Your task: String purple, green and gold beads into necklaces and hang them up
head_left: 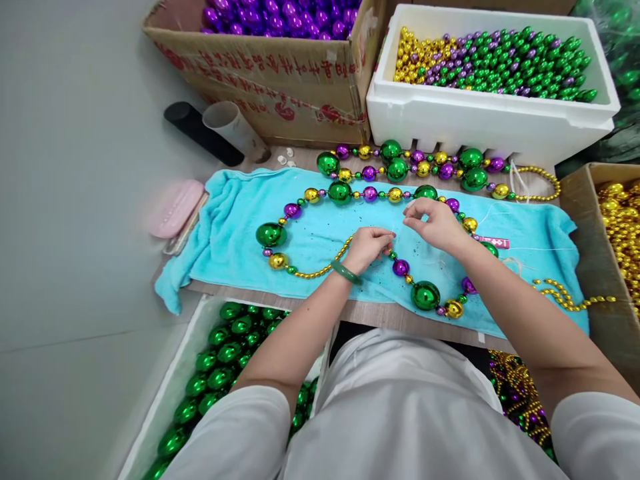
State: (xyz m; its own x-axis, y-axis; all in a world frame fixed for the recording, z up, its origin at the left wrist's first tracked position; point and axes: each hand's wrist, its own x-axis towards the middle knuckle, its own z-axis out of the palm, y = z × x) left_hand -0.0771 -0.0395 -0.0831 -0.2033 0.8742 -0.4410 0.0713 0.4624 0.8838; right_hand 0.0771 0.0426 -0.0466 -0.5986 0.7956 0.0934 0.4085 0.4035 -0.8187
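Note:
A bead necklace of green, purple and gold balls lies in a loop on the turquoise towel. My left hand, with a green bangle at its wrist, is closed in a pinch on the necklace where its small gold beads meet the larger ones. Just right of it, my right hand hovers over the towel with thumb and fingertips pressed together. Whatever is between those fingertips is too small to make out. The right forearm hides part of the loop.
Another bead strand lies behind the towel. A cardboard box of purple balls and a white foam box of mixed beads stand at the back. Gold beads fill a carton at right. Below left is a foam box of green balls.

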